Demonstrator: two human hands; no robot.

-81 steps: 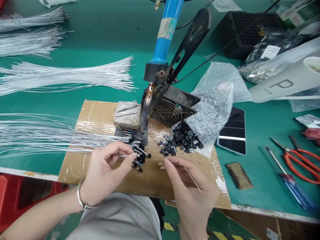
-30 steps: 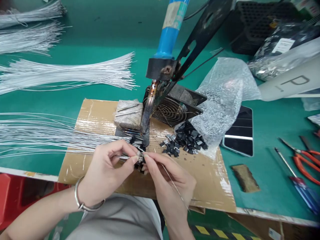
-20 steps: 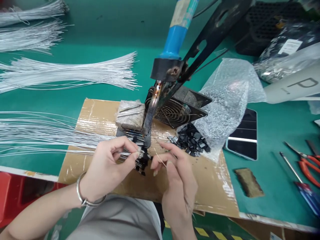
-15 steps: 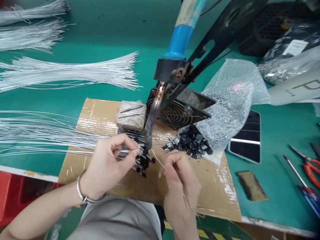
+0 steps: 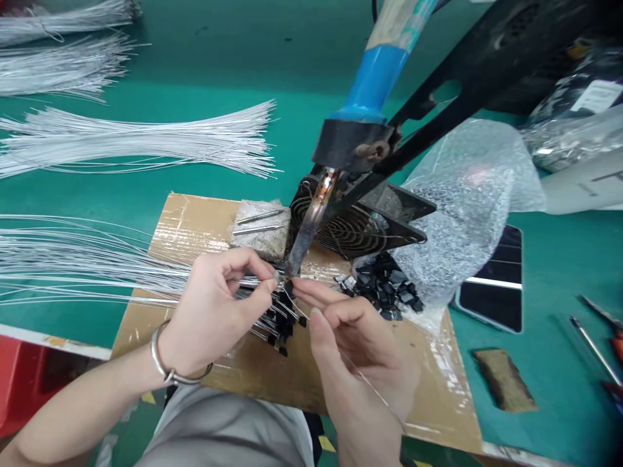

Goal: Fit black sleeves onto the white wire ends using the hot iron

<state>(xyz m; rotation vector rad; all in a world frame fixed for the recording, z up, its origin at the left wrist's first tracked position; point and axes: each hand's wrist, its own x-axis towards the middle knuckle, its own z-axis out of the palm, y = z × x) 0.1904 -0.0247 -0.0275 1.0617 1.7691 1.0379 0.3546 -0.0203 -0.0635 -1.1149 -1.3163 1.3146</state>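
Observation:
My left hand (image 5: 219, 311), a metal bangle on its wrist, pinches the end of a thin white wire (image 5: 97, 272) just left of the soldering iron tip (image 5: 296, 256). My right hand (image 5: 357, 344) pinches a fine strand of solder wire (image 5: 370, 389) and holds its end up to the same tip. The blue-handled soldering iron (image 5: 374, 84) hangs tilted in a black stand above the cardboard mat (image 5: 195, 220). Below the tip lies a bunch of wires with small black parts (image 5: 280, 321) on their ends.
Loose black parts (image 5: 389, 292) spill from a bubble-wrap bag (image 5: 467, 207) beside a fan grille (image 5: 350, 227). A grey sponge block (image 5: 260, 224) sits left of the iron. White wire bundles (image 5: 136, 139) lie to the left. A phone (image 5: 494, 288), screwdriver (image 5: 596, 350) and brown pad (image 5: 506, 389) lie right.
My right hand left the pile of black parts, met my left hand, drew back briefly, then brought the solder strand up to the iron tip. My left hand rose slightly toward the tip.

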